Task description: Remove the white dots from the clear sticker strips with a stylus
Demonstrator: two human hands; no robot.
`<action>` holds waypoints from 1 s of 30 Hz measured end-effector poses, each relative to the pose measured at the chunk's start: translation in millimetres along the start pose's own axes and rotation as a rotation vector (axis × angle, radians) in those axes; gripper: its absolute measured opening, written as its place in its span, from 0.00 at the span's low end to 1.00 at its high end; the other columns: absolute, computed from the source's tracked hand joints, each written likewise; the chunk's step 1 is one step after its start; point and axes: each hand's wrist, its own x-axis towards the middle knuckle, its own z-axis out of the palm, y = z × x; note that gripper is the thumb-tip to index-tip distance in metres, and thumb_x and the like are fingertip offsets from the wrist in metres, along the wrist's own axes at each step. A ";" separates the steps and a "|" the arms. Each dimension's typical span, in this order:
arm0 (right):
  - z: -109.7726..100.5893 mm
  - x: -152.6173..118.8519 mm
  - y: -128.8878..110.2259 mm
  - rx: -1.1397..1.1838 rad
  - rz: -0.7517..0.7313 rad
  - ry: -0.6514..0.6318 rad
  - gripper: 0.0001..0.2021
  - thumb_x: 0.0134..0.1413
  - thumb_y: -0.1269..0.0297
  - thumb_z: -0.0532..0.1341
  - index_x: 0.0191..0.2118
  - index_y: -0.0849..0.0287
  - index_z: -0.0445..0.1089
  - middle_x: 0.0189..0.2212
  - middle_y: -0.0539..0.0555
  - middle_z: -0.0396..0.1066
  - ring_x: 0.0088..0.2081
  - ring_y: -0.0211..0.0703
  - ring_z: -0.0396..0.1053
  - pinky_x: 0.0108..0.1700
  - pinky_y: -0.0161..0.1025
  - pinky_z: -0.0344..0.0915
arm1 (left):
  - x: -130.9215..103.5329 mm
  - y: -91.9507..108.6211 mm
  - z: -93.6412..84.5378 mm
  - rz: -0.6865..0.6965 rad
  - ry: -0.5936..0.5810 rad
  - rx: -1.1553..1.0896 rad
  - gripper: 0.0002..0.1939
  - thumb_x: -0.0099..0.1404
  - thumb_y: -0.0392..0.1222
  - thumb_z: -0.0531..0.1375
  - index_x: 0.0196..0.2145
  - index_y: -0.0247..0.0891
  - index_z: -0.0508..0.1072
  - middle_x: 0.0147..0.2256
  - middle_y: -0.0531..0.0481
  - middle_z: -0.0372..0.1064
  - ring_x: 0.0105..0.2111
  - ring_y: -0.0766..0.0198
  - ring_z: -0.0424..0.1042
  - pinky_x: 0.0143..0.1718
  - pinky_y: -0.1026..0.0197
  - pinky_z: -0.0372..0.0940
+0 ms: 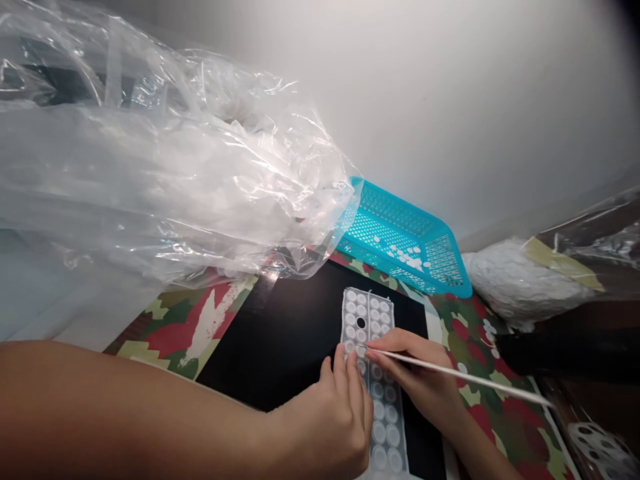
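Note:
A long sheet of translucent white material with rows of raised white discs (379, 411) lies on a black board (240, 357). One round spot near its far end looks black. My left hand (333, 420) rests along the sheet's left side, fingers stretched out with the tips touching it; the thumb is hidden. In my right hand (425, 373), thumb and fingers pinch a long thin white strip (480, 378), which trails off to the right. The pinch is just over the middle columns of discs, beside my left fingertips. Whether the strip's near end touches a disc, I cannot tell.
A large clear plastic bag (200, 180) bulges over the left and back. Behind the board, a blue perforated basket (400, 227) holds small white discs. On the right sit a filled white bag (530, 280) and a dark bar-like object (565, 357). Camouflage-patterned cloth (515, 427) lies underneath.

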 end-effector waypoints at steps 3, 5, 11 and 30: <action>4.2 0.9 0.2 -0.053 -0.018 0.003 0.03 0.55 0.67 0.63 0.35 0.56 0.75 0.29 0.52 0.76 0.29 0.40 0.74 0.30 0.33 0.72 | 0.2 0.0 -1.1 -0.005 -0.002 0.001 0.18 0.62 0.35 0.52 0.43 0.18 0.73 0.42 0.27 0.73 0.41 0.42 0.75 0.34 0.51 0.73; 5.1 1.8 0.0 -0.058 -0.005 0.005 0.03 0.55 0.67 0.63 0.35 0.56 0.75 0.29 0.51 0.76 0.29 0.40 0.75 0.31 0.33 0.72 | 0.4 -0.2 -1.8 0.002 -0.011 0.004 0.18 0.62 0.35 0.52 0.43 0.18 0.73 0.42 0.27 0.73 0.41 0.42 0.75 0.34 0.51 0.73; 4.5 3.0 -0.5 -0.055 0.009 -0.026 0.03 0.56 0.68 0.62 0.35 0.56 0.75 0.29 0.50 0.76 0.28 0.38 0.74 0.31 0.31 0.71 | -0.1 0.5 -0.3 0.000 -0.007 0.007 0.19 0.61 0.34 0.51 0.43 0.18 0.73 0.42 0.27 0.73 0.41 0.42 0.75 0.33 0.51 0.73; 9.1 -1.3 23.7 -0.407 -0.569 -0.155 0.19 0.60 0.77 0.56 0.56 0.62 0.63 0.50 0.65 0.71 0.55 0.50 0.65 0.51 0.49 0.70 | 0.7 0.0 -2.1 0.019 -0.014 0.028 0.18 0.62 0.33 0.49 0.43 0.17 0.73 0.40 0.29 0.74 0.40 0.45 0.75 0.35 0.50 0.73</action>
